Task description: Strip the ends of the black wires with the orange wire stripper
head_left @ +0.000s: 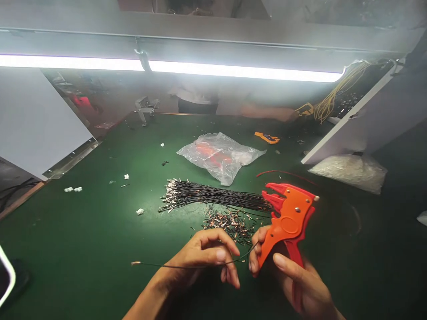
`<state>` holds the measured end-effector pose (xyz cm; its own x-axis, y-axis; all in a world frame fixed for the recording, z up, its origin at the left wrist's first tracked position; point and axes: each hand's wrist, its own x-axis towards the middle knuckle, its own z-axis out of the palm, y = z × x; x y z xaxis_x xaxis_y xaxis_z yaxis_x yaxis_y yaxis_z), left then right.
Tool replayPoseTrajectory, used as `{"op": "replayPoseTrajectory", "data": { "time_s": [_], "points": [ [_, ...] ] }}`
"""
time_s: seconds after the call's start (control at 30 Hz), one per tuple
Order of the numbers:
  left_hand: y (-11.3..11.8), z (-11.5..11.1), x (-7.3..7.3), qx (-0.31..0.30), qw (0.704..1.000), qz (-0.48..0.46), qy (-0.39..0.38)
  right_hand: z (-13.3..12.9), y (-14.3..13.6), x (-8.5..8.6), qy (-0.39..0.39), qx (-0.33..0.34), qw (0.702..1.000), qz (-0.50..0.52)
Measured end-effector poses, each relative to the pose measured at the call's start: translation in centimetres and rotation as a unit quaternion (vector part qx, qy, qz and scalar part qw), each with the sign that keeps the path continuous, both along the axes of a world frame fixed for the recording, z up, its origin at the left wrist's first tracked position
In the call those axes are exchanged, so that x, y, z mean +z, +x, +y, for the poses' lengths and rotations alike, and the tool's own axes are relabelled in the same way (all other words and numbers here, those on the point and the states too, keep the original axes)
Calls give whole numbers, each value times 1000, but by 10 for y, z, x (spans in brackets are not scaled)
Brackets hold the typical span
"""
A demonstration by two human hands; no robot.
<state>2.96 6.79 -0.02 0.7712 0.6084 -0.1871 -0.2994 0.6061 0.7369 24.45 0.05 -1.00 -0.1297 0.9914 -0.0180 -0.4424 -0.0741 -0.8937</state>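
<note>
My left hand [207,257] has a thin black wire [173,266] across its thumb and curled fingers. One end of this wire, with a copper-coloured tip, sticks out to the left past the wrist. Its other side runs toward the fingers of my right hand [293,275], where the exact contact is hard to make out. My right hand grips the handles of an orange and red wire stripper [290,211], jaws pointing up and left. Behind the hands lies a bundle of black wires [213,194] with metal terminals at the left ends. A pile of short offcuts [230,223] lies in front of it.
On the green table [110,222] a clear plastic bag [222,155] holds something red. An orange-yellow tool [267,138] lies farther back. At right, a filled bag [350,171] rests by a white panel [353,111]. A lamp tube [247,73] crosses above; a person stands opposite.
</note>
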Motion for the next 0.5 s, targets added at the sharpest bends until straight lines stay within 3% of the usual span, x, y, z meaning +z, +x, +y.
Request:
{"op": "replayPoseTrajectory", "data": {
  "time_s": [0.17,0.33,0.4,0.5],
  "points": [
    [7,-12,-7,-93,992,55,-68,1,5,4,18,-49,997,-58],
    [15,-18,-5,-159,980,107,-61,2,0,8,35,-90,991,-91],
    [15,-15,-1,-133,988,74,-32,1,2,11,34,-105,990,-92],
    [5,-3,2,-21,1000,-6,-13,0,7,18,43,-162,983,-75]
  ]
}}
